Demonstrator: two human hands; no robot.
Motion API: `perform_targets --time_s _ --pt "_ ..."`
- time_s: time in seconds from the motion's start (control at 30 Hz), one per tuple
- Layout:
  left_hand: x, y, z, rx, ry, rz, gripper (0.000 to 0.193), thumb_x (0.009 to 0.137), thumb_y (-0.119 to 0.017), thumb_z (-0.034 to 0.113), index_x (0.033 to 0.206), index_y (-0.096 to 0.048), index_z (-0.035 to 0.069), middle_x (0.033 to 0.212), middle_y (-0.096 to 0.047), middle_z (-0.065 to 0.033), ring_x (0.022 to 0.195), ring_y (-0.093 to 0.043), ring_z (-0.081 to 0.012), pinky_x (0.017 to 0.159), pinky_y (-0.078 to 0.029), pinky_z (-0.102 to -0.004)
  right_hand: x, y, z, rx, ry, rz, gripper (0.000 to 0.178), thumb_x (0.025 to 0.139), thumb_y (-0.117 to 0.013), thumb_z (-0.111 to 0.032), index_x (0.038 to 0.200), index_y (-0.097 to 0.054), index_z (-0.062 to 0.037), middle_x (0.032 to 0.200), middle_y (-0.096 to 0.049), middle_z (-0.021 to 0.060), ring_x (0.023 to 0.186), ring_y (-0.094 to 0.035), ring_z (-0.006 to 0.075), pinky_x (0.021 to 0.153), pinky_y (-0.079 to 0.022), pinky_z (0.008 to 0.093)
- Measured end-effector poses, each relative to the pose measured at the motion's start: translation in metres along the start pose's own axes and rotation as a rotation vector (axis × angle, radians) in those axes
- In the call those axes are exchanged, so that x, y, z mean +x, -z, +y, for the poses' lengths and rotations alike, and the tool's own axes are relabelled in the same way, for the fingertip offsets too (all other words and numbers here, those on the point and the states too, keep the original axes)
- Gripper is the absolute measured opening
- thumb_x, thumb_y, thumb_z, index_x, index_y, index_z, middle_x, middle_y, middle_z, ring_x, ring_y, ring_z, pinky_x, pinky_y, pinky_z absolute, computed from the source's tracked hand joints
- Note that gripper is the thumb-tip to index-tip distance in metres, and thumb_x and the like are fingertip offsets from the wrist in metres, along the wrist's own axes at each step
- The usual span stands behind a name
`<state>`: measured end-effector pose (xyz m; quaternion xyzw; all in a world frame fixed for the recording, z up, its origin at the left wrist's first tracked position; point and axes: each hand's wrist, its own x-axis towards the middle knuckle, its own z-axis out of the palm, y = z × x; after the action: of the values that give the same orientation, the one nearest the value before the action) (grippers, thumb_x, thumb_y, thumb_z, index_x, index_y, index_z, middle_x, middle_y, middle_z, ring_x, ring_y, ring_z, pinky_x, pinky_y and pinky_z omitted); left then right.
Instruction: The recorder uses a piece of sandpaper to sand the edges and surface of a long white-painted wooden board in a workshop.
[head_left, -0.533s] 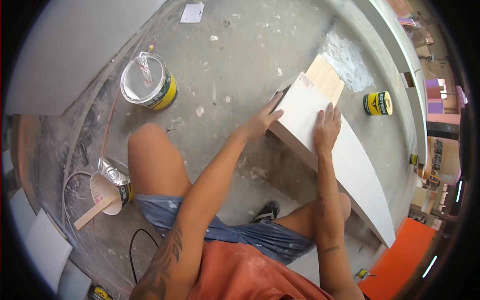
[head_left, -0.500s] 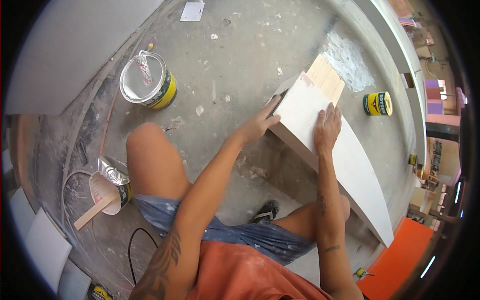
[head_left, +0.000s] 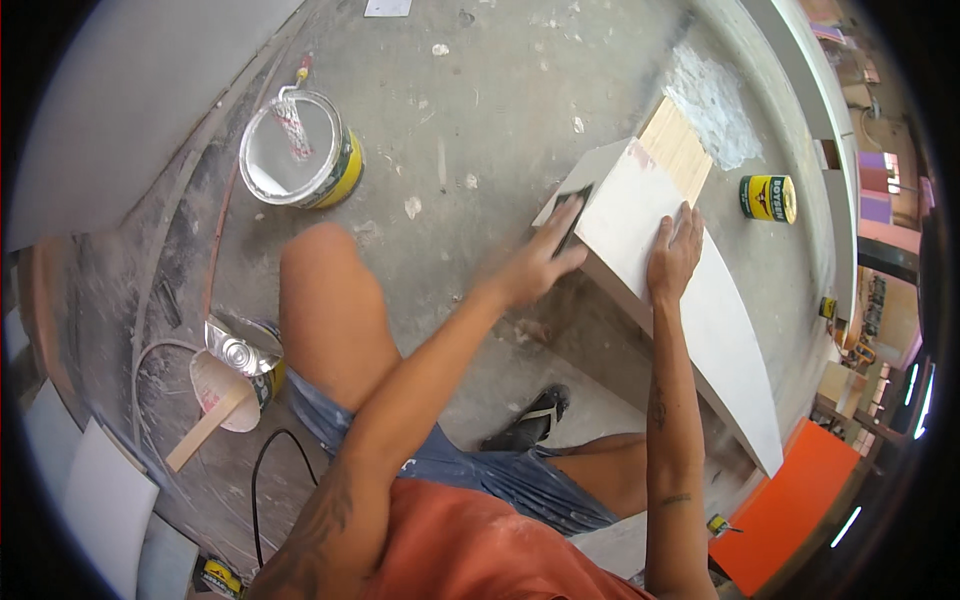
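Observation:
A long white boxed wooden piece [head_left: 727, 335] with a curved, tapering near end slants across the floor before me. My left hand [head_left: 532, 268], slightly blurred, is closed on a dark, thin sheet of sandpaper [head_left: 571, 218] held against the piece's left side face near its far end. My right hand [head_left: 676, 256] lies flat on the white top face, fingers stretched forward and holding nothing. A bare wood strip [head_left: 678, 150] extends from the far end of the piece.
A large paint can [head_left: 349, 172] with a roller [head_left: 292, 130] in it stands at the far left. Nearer are an opened can [head_left: 268, 378] and a wooden stick [head_left: 210, 430]. A small yellow can [head_left: 768, 198] stands right. White smears [head_left: 712, 105] mark the floor; an orange panel [head_left: 790, 505] lies near right.
My left hand and the sandpaper have shifted along the piece's side face, and the hand has tilted. The right hand stays flat on top. The whole view has shifted slightly.

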<state>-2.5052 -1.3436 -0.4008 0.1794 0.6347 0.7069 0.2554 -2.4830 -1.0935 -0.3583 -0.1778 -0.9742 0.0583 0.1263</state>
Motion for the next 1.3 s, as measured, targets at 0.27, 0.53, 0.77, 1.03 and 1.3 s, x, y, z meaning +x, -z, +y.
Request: perform_targets --time_s 0.27,0.53,0.77,1.03,1.3 --pt "0.131 -0.004 -0.001 -0.013 -0.147 0.035 0.079 0.099 -0.057 0.036 0.157 -0.022 -0.005 0.164 -0.022 -0.0252 0.154 -0.016 -0.0345 0.125 -0.015 -0.0392 0.003 0.001 -0.001 -0.002 -0.015 -0.022 0.052 0.106 -0.044 -0.032 0.147 -0.046 -0.0008 0.156 -0.039 0.0239 0.148 -0.031 0.0371 0.122 -0.021 0.0458" --pt "0.003 -0.008 0.001 0.096 -0.088 0.056 0.076 0.102 -0.056 0.032 0.16 -0.019 0.0 0.166 -0.019 -0.0207 0.155 -0.017 -0.0325 0.125 -0.014 -0.0388 0.005 0.003 -0.005 -0.035 0.013 0.017 0.051 0.106 -0.044 -0.032 0.146 -0.047 -0.0015 0.154 -0.042 0.0237 0.145 -0.035 0.0387 0.12 -0.025 0.046" --pt "0.152 -0.01 0.001 -0.101 -0.141 0.073 0.074 0.103 -0.049 0.04 0.156 -0.025 -0.006 0.163 -0.024 -0.0248 0.154 -0.018 -0.0359 0.125 -0.015 -0.0377 0.004 0.001 -0.005 -0.005 -0.021 -0.012 0.052 0.106 -0.044 -0.032 0.147 -0.045 -0.0011 0.155 -0.04 0.0232 0.147 -0.031 0.0375 0.121 -0.022 0.0464" --pt "0.039 -0.007 0.015 0.061 -0.018 0.033 0.07 0.105 -0.051 0.032 0.16 -0.019 0.001 0.167 -0.02 -0.0202 0.156 -0.015 -0.0303 0.125 -0.013 -0.0377 0.006 0.006 -0.011 0.003 -0.04 -0.002 0.051 0.105 -0.045 -0.032 0.147 -0.046 -0.0013 0.154 -0.041 0.0234 0.147 -0.031 0.0377 0.121 -0.022 0.0462" --pt "0.086 -0.005 0.003 -0.13 -0.053 0.042 0.072 0.104 -0.046 0.037 0.158 -0.02 -0.005 0.165 -0.019 -0.0237 0.155 -0.013 -0.0332 0.125 -0.012 -0.0396 0.004 0.004 -0.01 -0.022 -0.064 0.0 0.05 0.104 -0.046 -0.031 0.145 -0.048 -0.0018 0.153 -0.043 0.0223 0.146 -0.033 0.0376 0.121 -0.023 0.0459"
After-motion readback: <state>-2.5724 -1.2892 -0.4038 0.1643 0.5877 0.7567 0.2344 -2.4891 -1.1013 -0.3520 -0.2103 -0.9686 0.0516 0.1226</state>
